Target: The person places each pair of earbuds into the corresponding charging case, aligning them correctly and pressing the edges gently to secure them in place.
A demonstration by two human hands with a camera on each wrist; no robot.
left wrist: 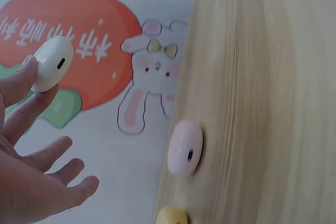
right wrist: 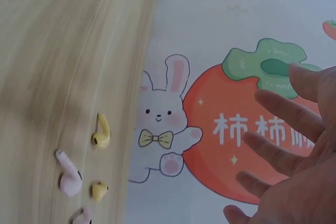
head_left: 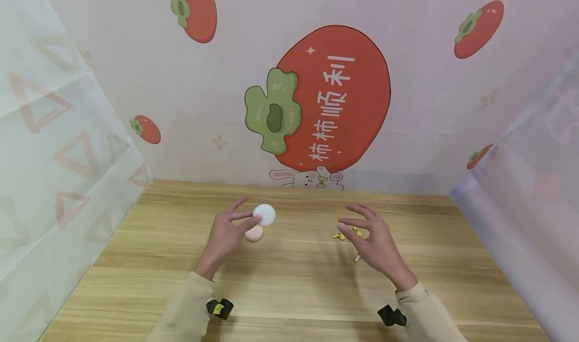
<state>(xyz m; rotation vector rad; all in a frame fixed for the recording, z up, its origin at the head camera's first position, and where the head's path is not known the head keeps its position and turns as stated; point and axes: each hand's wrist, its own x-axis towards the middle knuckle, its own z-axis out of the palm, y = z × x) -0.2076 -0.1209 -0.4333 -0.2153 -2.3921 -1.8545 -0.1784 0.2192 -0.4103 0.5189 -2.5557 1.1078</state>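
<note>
My left hand (head_left: 224,235) pinches a white earbud charging case (head_left: 267,214) between thumb and finger, raised above the table. In the left wrist view, a dark port shows on the white case (left wrist: 52,64). A pink charging case (head_left: 254,234) lies on the wood below it. Part of a yellow case (left wrist: 172,216) shows at the bottom of the left wrist view. Over the right side, my right hand (head_left: 374,239) hovers with loosely spread fingers, holding nothing. Near it lie yellow earbuds (right wrist: 101,136) and pink earbuds (right wrist: 70,181), partly hidden by the hand in the head view.
The wooden table (head_left: 289,291) meets a printed backdrop (head_left: 420,131) with a large persimmon and a rabbit. Cloth walls, the left one patterned with triangles (head_left: 72,151), close off both sides. Each sleeve has a black wrist device (head_left: 220,309) at the cuff.
</note>
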